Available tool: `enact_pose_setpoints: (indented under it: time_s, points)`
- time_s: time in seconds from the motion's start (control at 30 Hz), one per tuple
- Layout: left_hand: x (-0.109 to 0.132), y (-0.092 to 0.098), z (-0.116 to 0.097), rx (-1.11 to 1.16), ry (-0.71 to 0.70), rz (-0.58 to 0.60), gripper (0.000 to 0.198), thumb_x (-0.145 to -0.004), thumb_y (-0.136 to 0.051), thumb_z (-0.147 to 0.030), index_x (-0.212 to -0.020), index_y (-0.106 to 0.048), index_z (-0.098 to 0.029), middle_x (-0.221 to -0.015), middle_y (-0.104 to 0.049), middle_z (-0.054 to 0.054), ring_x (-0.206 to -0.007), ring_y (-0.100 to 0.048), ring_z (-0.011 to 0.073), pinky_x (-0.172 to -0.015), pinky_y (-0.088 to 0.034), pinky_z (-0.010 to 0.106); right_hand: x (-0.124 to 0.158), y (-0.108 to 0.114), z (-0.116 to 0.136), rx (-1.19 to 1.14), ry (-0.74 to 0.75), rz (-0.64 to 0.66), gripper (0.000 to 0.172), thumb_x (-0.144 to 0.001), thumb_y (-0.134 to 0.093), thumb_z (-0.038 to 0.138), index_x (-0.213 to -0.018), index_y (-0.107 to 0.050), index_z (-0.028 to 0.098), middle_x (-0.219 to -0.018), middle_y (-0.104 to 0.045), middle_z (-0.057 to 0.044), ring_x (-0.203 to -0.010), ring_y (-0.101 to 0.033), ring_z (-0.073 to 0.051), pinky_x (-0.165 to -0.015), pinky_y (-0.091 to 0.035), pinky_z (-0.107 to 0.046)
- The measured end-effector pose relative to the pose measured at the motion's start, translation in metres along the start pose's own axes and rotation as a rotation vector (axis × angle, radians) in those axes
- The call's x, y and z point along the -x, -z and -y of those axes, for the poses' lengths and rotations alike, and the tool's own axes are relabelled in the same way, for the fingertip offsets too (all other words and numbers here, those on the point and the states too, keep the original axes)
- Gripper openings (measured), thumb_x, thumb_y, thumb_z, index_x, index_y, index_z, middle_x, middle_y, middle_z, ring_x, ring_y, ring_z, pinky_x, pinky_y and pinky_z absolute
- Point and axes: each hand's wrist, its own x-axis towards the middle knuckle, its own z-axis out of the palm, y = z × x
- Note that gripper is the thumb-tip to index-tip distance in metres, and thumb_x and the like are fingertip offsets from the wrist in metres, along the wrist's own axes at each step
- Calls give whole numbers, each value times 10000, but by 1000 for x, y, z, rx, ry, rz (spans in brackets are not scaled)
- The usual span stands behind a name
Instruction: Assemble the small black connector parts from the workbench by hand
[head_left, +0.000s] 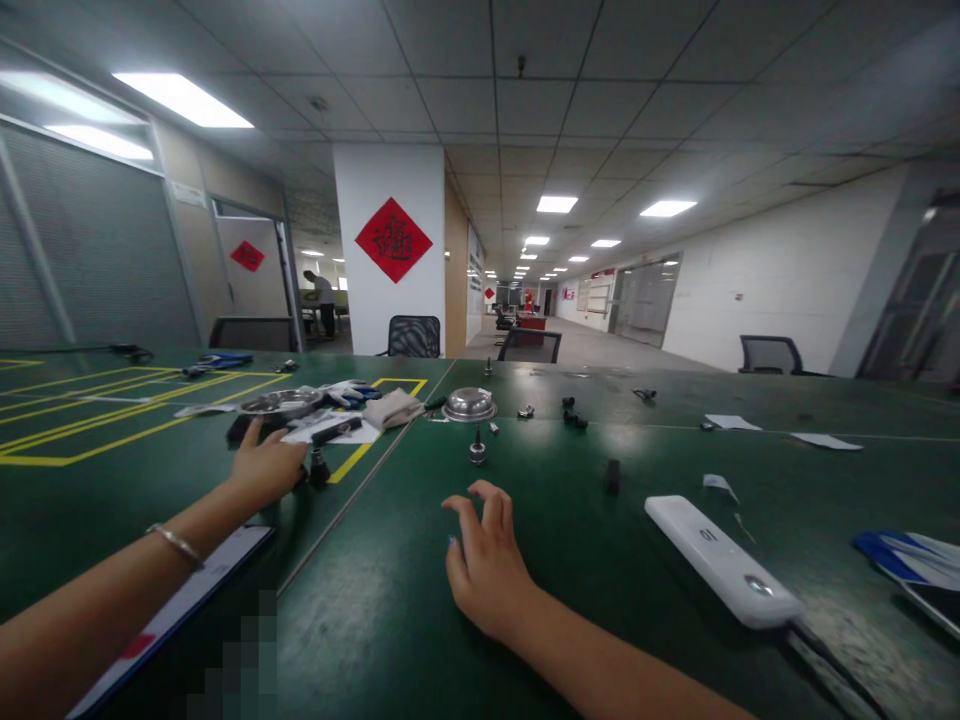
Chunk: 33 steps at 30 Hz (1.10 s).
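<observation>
Got R hand (491,575) over green bench (390,620), half open, fingers loosely curled, free of any grip. Farther on, see L hand (270,465) w/ index stretched out nr a metal dish; can't tell open or closed, palm side hidden.

Count, near to far: 1 flat board (229,550) under L forearm; 1 white box (712,555) w/ cord, off to R; 1 small black block (613,477); 1 upright metal fitting (478,450) past R hand; 2 paper sheets (826,441) far R; 1 cloth (394,409); 2 metal dishes (469,404), 1 domed behind fitting, 1 just past L hand; 4 chair backs (414,337) along far edge.
</observation>
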Motion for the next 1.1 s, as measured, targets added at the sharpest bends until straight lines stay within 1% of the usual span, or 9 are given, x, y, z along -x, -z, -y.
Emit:
enact_pose_setpoints:
  time_s: [0.1,0.2,0.33,0.47,0.63,0.8,0.9,0.97,1.1]
  points:
    - [3,-1,-10,-207,-17,38,144,-721,-493,-64,-721,-629,-114,-733,-685,24,-1029,-499,257,-1041,-49,450,0,-2,-1,9,-30,-42,480,-686,-492,16,-1125,-457,208,-1175,-306,-119,-1128,-340,-291,-939,-369,-511]
    - [7,3,-19,-288,-19,69,171,-751,-473,-74,-775,-637,-112,-767,-682,32,-981,-516,250,-1041,-81,440,0,-4,-3,10,-44,-43,482,-676,-495,9,-1120,-464,195,-1175,-297,-124,-1125,-338,-294,-941,-362,-512]
    - [14,8,-25,-306,-65,74,222,-749,-450,-67,-825,-655,-111,-864,-689,76,-1001,-514,276,-1006,-184,450,0,-4,-3,14,-55,-60,511,-666,-503,9,-1134,-458,210,-1204,-280,-122,-1150,-319,-302,-951,-347,-521]
    - [21,7,-29,-318,-103,95,279,-749,-415,-56,-820,-681,-103,-928,-669,143,-1019,-507,310,-903,-313,436,-1,-3,-3,11,-61,-57,505,-670,-507,17,-1134,-453,210,-1213,-280,-126,-1161,-314,-306,-956,-343,-525]
    - [31,-3,-46,-316,-151,109,365,-759,-342,21,-835,-681,-91,-936,-654,160,-1073,-496,331,-904,-340,427,-2,-2,-2,21,-67,-17,484,-672,-515,27,-1126,-471,190,-1215,-300,-139,-1169,-319,-309,-962,-341,-512]
    - [44,-12,-80,-164,-130,226,367,-755,-299,70,-967,-587,-10,-986,-593,187,-838,-600,259,-744,-446,345,-2,-3,-2,30,-111,-52,509,-676,-503,18,-1154,-466,190,-1242,-283,-139,-1186,-303,-304,-977,-325,-509]
    - [54,-17,-104,-94,-212,214,403,-760,-307,72,-1043,-553,-76,-1028,-573,136,-939,-563,254,-781,-437,336,-1,-4,-3,23,-110,-47,530,-673,-502,15,-1169,-456,194,-1241,-282,-132,-1183,-301,-301,-984,-318,-506]
    - [62,-21,-120,-4,-276,210,351,-806,-336,0,-1058,-539,-137,-1014,-572,91,-935,-558,232,-795,-436,328,-1,-4,-4,3,-95,-35,514,-685,-499,22,-1170,-450,186,-1217,-304,-129,-1166,-315,-291,-982,-324,-496]
    - [82,-33,-148,452,-379,220,215,-830,-415,-162,-987,-559,-188,-981,-581,56,-854,-577,187,-791,-455,303,-2,3,-2,-100,-12,14,431,-757,-465,57,-1173,-431,165,-1146,-361,-116,-1104,-364,-245,-963,-356,-450]
